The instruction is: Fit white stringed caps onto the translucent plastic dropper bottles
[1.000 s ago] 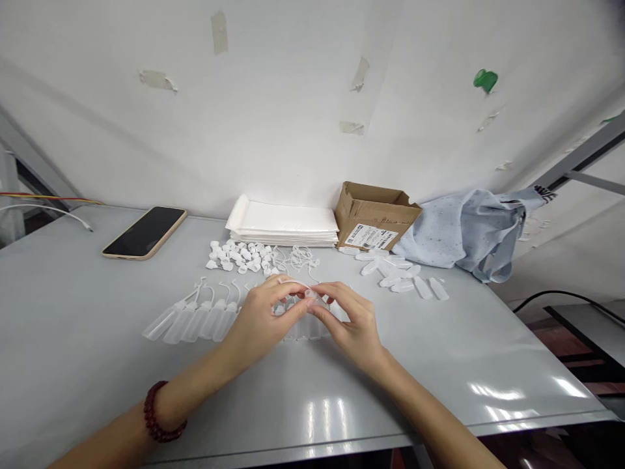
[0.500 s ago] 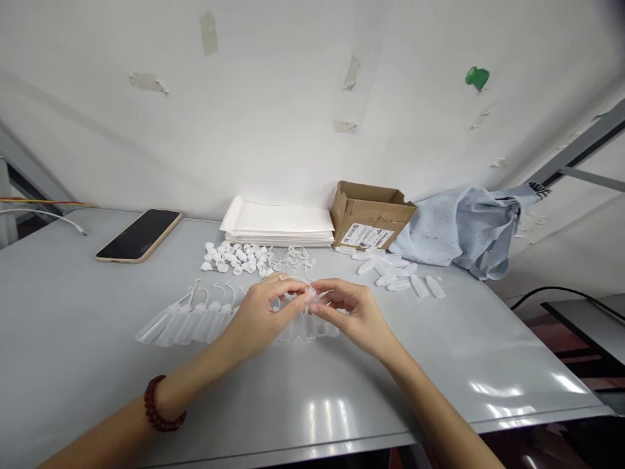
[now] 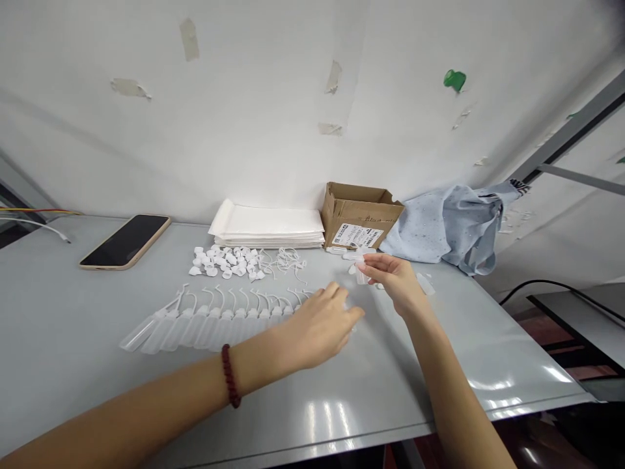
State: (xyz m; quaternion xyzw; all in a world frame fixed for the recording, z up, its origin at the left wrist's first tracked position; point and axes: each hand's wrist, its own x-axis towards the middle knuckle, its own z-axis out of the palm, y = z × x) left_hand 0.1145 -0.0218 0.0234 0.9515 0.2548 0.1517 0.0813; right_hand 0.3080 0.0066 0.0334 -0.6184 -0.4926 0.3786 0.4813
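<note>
My left hand [image 3: 319,329] is over the right end of a row of translucent plastic tubes [image 3: 215,326] with white caps and cord loops. Its fingers bend down and its thumb points right. A bit of clear plastic shows beside the thumb, but the fingertips are hidden, so whether they grip it is unclear. My right hand [image 3: 395,280] pinches a small translucent tube [image 3: 362,275] between thumb and fingers, just above loose tubes [image 3: 426,284] on the table. Loose white caps [image 3: 227,260] and white cords [image 3: 286,259] lie behind the row.
Behind the caps lie stacked white padded envelopes [image 3: 268,225], with an open cardboard box [image 3: 361,215] to their right. Light-blue cloth [image 3: 434,225] lies right of the box. A phone [image 3: 125,241] rests on the grey table [image 3: 63,339] at the left, near a white cable [image 3: 36,225].
My hands have come apart from working together on one small piece. The left moved right and down to the row's end; the right moved to the loose tubes and took hold of one.
</note>
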